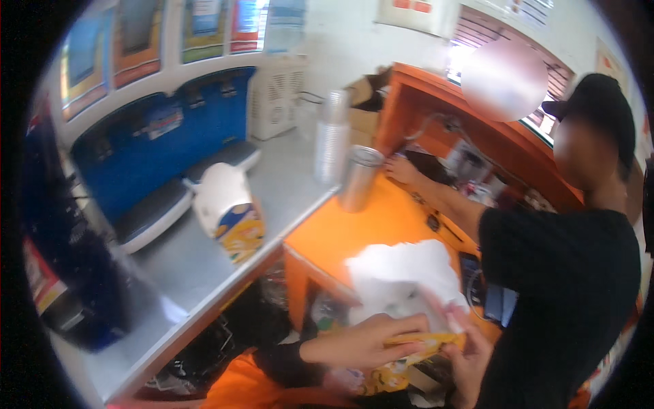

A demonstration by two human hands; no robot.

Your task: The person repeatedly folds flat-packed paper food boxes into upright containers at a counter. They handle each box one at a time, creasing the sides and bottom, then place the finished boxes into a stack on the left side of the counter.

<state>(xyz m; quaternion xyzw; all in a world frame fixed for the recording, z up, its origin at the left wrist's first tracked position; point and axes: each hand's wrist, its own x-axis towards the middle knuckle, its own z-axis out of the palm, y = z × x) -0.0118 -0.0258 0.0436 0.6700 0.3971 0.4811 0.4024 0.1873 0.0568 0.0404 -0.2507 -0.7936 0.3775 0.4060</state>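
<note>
A yellow printed piece of packaging [430, 345] is held low in front of me, near the orange table. My left hand [381, 342] closes on its left end, and my right hand [471, 362] grips its right end, the fingers slightly blurred. More yellow patterned packaging [390, 379] shows just below my left hand; whether it is the same piece I cannot tell. Beyond my hands, a crumpled white sheet or bag [402, 269] lies on the orange table [320, 235].
On the grey counter [177, 273] stand a white and yellow carton [240, 228], a stack of clear cups [332, 146] and a blue drink dispenser [163, 136]. A metal tumbler [360, 180] rests by the table's far edge. Close on my right, a person in black [572, 273] reaches across.
</note>
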